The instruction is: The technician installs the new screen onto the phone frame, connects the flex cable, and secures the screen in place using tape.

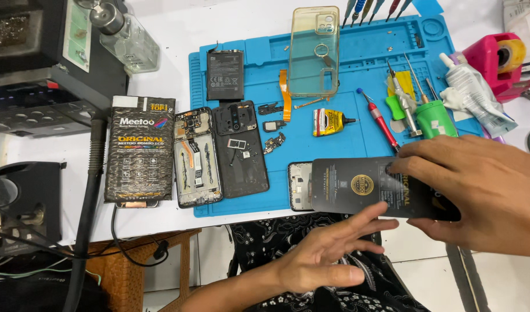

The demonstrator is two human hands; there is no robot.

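Right hand (484, 193) comes in from the right edge, knuckles up, fingers curled over the right end of a flat black packet (372, 188); grip closed on it, thumb underneath at the near edge. The packet lies roughly level at the near edge of the blue work mat (346, 138), partly overhanging the bench (172, 34) toward the person's lap. Its left end covers most of a phone frame (299, 186), which shows just beside and beneath it.

Left hand (328, 254) sits below the packet, palm turned up and inward, fingers spread and loosely extended; grip wide, holding nothing. Its fingertips (386, 221) reach just under the packet's near edge; contact cannot be confirmed.

Surroundings, on the mat: a red-handled screwdriver (383, 124) lies just beyond the packet, its lower end hidden by the right hand's fingers. A yellow glue tube (330, 122) rests near the middle. A clear phone case (314, 51) lies farther back, a black battery (225, 75) to its left. An opened phone body (198, 157) and a dark back cover (241, 149) lie side by side at the mat's left end. A second black packet (140, 149) lies off the mat, just beside them. Green-handled tools (432, 115) and a white tube (476, 95) crowd the right rear, near the right hand
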